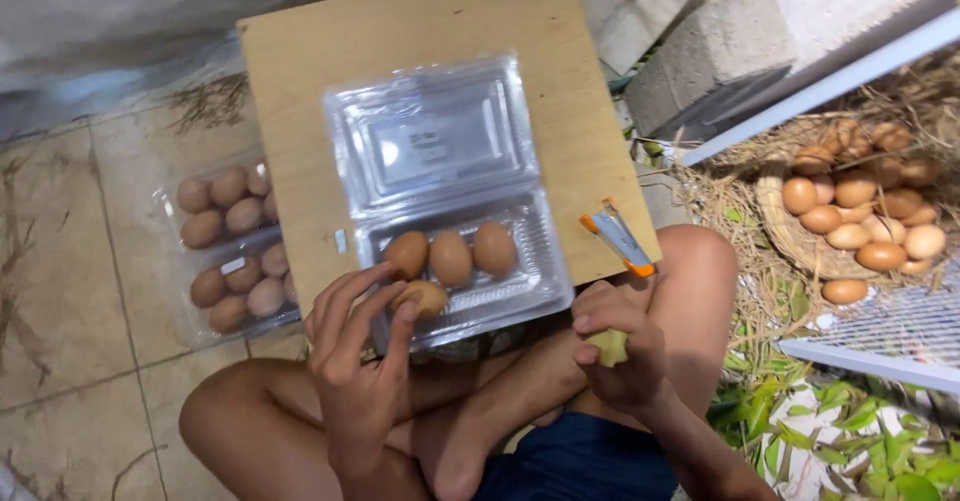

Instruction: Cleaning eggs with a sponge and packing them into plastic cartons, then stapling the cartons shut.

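Observation:
A clear plastic egg carton [530,251] lies open on a wooden board [300,111], its lid folded back. Three brown eggs [450,257] sit in the carton's far row. My left hand [355,361] holds a fourth brown egg [425,297] at the carton's near left corner, fingertips around it. My right hand [615,356] is closed around a small yellowish-green object [609,346] above my knee, just off the board's near edge.
Two filled clear egg cartons [232,251] lie on the tiled floor at left. An orange and grey stapler [618,238] rests on the board's right edge. A straw-lined basket of eggs [860,211] sits at right behind a white frame. Green leaves cover the ground at lower right.

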